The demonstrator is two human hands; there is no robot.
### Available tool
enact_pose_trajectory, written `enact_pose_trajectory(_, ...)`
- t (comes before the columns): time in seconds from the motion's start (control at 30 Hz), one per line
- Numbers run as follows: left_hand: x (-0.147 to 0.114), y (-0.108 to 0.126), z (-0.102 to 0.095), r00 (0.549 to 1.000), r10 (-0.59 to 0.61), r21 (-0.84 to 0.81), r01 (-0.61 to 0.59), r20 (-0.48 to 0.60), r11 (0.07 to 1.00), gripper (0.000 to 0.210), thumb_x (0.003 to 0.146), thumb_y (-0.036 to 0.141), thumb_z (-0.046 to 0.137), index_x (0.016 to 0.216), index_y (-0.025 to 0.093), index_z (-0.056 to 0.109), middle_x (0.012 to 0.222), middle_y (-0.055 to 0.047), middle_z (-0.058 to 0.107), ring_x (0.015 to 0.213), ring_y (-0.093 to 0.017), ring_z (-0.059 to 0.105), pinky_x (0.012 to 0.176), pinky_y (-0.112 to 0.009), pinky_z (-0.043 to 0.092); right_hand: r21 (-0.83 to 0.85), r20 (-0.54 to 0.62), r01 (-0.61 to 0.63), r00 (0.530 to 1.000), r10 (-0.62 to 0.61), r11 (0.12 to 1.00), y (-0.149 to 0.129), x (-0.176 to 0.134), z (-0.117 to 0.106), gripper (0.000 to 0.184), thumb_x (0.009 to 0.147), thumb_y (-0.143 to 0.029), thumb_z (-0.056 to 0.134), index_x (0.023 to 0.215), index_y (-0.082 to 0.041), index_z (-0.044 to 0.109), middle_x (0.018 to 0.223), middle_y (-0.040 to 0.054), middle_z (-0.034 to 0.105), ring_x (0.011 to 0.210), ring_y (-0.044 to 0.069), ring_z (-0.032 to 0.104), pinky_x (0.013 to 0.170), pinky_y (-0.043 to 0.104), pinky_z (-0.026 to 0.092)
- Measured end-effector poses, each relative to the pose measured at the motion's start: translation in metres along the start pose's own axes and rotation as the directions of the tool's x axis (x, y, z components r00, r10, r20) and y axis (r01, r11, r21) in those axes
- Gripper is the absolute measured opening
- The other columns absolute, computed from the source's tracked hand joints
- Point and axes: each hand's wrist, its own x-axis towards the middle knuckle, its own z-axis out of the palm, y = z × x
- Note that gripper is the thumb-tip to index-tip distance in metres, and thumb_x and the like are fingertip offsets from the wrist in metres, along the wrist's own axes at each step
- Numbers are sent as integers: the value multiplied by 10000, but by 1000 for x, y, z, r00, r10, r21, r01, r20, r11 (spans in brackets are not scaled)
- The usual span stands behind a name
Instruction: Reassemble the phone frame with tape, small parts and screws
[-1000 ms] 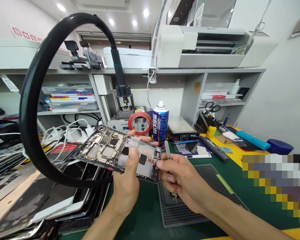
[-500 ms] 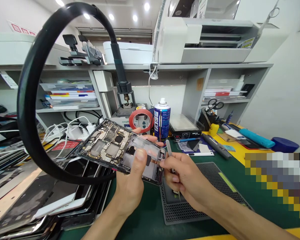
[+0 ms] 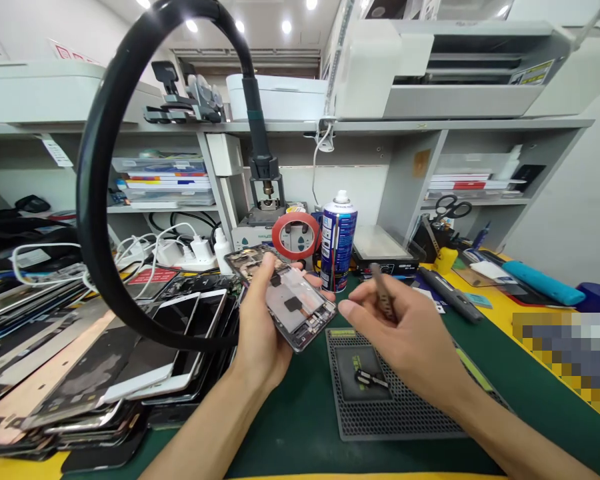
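My left hand [image 3: 263,313] grips an opened smartphone [image 3: 295,300], thumb across its inner side and fingers behind. A bare circuit board shows at its far end, partly under the thumb. A pale battery area with a black patch fills the middle. My right hand [image 3: 405,333] is just right of the phone's near end, apart from it. Its fingers are closed around slim metal tweezers [image 3: 383,293], blurred and partly hidden in the palm. Below, small black-and-silver parts [image 3: 371,379] lie on a grey perforated mat [image 3: 360,423].
A black ring-shaped flexible arm [image 3: 93,200] arches at the left. Stacked phone screens and frames [image 3: 145,347] cover the left bench. Behind the phone stand a blue spray can [image 3: 339,243] and a red tape roll [image 3: 283,243]. Scissors [image 3: 453,207] and a grey pen-like tool [image 3: 450,293] are at right.
My right hand has left the phone's near end and moved right, its tweezers turned. The phone is turned and tilted, and my left thumb lies further up it. The view has shifted left.
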Motion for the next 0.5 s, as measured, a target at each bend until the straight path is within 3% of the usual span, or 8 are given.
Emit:
enact_pose_trajectory(0.03, 1, 0, 0, 999, -41, -3, 41, -2, 999, 408, 869, 532, 598, 1012, 150, 617, 825, -78, 725, 771, -273, 736, 699, -386, 599, -62, -19, 76, 997, -77, 995, 0, -1, -1, 214, 879, -410, 674, 910, -202, 636, 646, -46, 380, 537, 106, 333, 480, 267, 271)
enact_pose_trajectory(0.13, 1, -2, 0, 993, -116, -4, 116, 17, 993, 382, 862, 526, 609, 948, 154, 628, 824, -80, 738, 759, -265, 736, 688, -366, 588, -190, 96, 227, 973, -212, 955, 2, -5, -3, 179, 911, -341, 645, 1039, -222, 685, 665, -42, 355, 550, 119, 324, 491, 279, 277)
enact_pose_trajectory(0.23, 1, -4, -1, 990, -135, -15, 136, 48, 991, 361, 862, 510, 621, 917, 153, 635, 816, -74, 734, 754, -253, 728, 694, -350, 574, -245, 175, 337, 938, -301, 909, 5, -6, -2, 118, 943, -279, 605, 999, -249, 705, 687, -36, 367, 568, 121, 348, 513, 279, 289)
enact_pose_trajectory(0.5, 1, -3, -1, 984, -161, -50, 165, 79, 985, 349, 872, 494, 622, 899, 147, 647, 758, -50, 702, 612, -153, 641, 608, -263, 513, -196, 245, 372, 915, -322, 907, 7, -8, 1, 97, 984, -215, 522, 911, -234, 583, 751, -18, 471, 602, 122, 416, 527, 264, 336)
